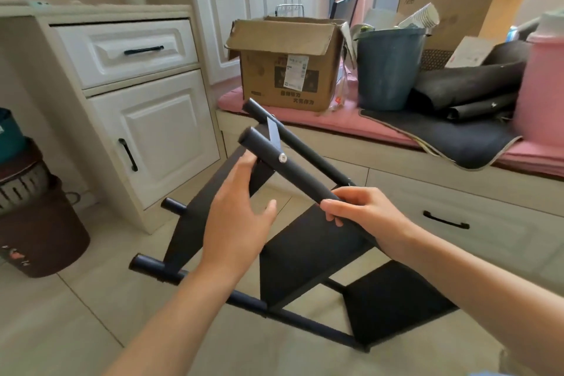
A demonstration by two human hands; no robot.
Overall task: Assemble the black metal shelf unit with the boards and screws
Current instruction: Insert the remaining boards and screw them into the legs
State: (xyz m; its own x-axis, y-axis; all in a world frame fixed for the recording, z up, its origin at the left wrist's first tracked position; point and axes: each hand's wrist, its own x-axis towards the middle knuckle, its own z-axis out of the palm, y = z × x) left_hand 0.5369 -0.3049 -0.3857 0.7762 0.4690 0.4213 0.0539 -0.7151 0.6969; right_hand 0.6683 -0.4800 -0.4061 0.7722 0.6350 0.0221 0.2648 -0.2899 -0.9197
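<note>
The black metal shelf unit (308, 247) lies tipped on the tiled floor, its black boards slanting between round tubes. My right hand (363, 212) grips the nearest upper tube (290, 166), which points up and to the left. A silver screw head (282, 158) sits in that tube. A thin shiny strip (273, 131) spans between this tube and the second upper tube (302, 146) behind it. My left hand (236, 217) hovers with straight fingers just under the gripped tube, fingertips near the top board's edge; I cannot tell whether they touch it.
A white cabinet with a drawer (128, 49) stands at the left, a brown bin (39, 229) beside it. On the pink-cushioned bench (305, 119) behind sit a cardboard box (287, 67), a blue bucket (387, 70), dark rolled mats (467, 85) and a pink container (543, 85).
</note>
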